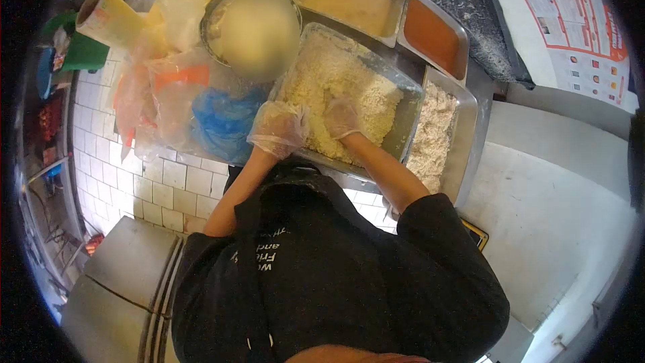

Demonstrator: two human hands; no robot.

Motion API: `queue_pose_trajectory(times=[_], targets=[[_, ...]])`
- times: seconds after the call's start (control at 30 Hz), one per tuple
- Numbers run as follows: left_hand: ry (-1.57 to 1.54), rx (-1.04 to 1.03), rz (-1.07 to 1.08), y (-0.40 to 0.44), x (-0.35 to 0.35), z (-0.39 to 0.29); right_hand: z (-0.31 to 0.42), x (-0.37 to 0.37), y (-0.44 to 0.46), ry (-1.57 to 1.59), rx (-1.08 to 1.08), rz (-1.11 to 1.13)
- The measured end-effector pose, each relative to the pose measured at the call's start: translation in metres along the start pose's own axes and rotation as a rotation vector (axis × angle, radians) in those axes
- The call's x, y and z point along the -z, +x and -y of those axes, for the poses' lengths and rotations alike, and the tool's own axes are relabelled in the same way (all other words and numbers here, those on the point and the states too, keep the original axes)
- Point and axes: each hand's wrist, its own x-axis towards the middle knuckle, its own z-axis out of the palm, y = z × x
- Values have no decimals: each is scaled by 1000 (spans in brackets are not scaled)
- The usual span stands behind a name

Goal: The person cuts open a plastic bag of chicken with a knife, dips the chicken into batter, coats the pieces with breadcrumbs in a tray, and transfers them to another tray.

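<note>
"Yellow crumbs (309, 87), where exactly?"

"Inside the large metal tray (415, 104) on the table, between the round bowl (205, 35) and the long tray of pale flakes (433, 134)."

"And the step in hand?"

"Working through the crumbs, judging by the gloved right hand (342, 116) low among them. Gloved left hand (277, 126) by the tray's near left side, close to a blue plastic bag (225, 121)."

"State of the grip?"

"Cannot tell on either side: right fingertips buried or hidden, left fingers blurred under loose plastic."

"Next move, calling for what?"

"Probably fingers low and within the rim, to avoid spilling."

"Any writing?"

"White lettering on the black top (316, 255), with 'and' readable and 'Fri' below, partly lost in folds. On the red-bordered poster (571, 33), print too small to read. No certain brand."
</note>
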Motion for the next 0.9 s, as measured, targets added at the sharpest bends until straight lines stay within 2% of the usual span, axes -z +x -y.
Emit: queue_pose_trajectory(times=[0.13,0.23,0.33,0.37,0.4,0.43,0.5,0.53,0.57,0.63,0.73,0.8,0.9], targets=[[64,0,-36,3,7,-4,-9,-19,6,-81,-25,148],[-53,71,72,1,5,-2,-18,-35,11,-143,-16,189],[-1,1,18,-1,3,0,-32,-59,16,-292,24,248],[18,-7,18,-1,-3,2,-33,-56,21,-308,9,329],[32,-11,19,-4,-5,0,-20,-26,33,-204,-160,539],[30,-24,8,-6,-1,-5,-18,-5,27,-214,-168,527],[46,24,143,4,10,-5,-24,26,28,398,-146,50],[54,32,116,9,13,-3,-22,41,20,415,-120,-127],[7,12,92,7,14,-2,-21,51,8,270,-179,-174],[-47,-10,92,-3,0,3,-23,50,-16,-5,-333,-80],[-27,57,179,-14,-29,9,-38,18,-35,-155,-442,61],[-140,5,52,-6,-22,11,-33,33,-23,-151,-422,63],[-44,-37,85,-2,-4,9,-12,109,1,36,-297,241]])
